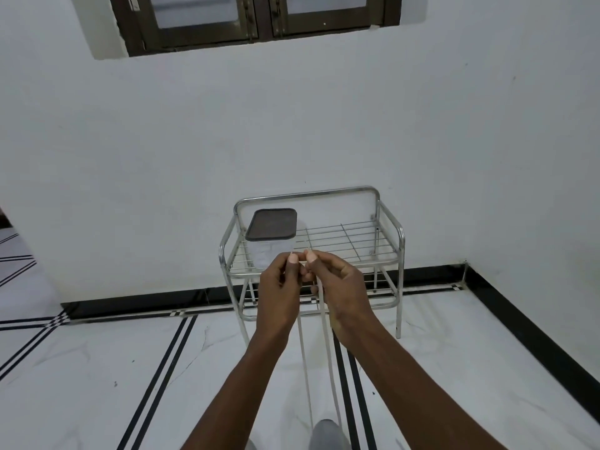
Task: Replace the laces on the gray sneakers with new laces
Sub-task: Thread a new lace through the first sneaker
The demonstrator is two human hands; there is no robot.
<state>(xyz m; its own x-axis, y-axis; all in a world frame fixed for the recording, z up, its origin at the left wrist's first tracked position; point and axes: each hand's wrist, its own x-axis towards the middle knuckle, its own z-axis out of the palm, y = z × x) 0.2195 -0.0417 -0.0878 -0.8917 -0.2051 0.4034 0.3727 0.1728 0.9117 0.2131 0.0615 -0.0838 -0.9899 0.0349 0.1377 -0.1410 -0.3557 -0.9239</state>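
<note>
Head view, both hands, left (279, 287), right (337, 287), pinching white lace (328, 352) ends, metal rack (389, 228) just beyond

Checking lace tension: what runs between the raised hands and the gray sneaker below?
Head view: two strands of white lace hang from the hands to the gray sneaker.

White lace (328, 352) (two strands) between both hands' fingertips

Container (271, 233) on rack (386, 222), left end.
</note>
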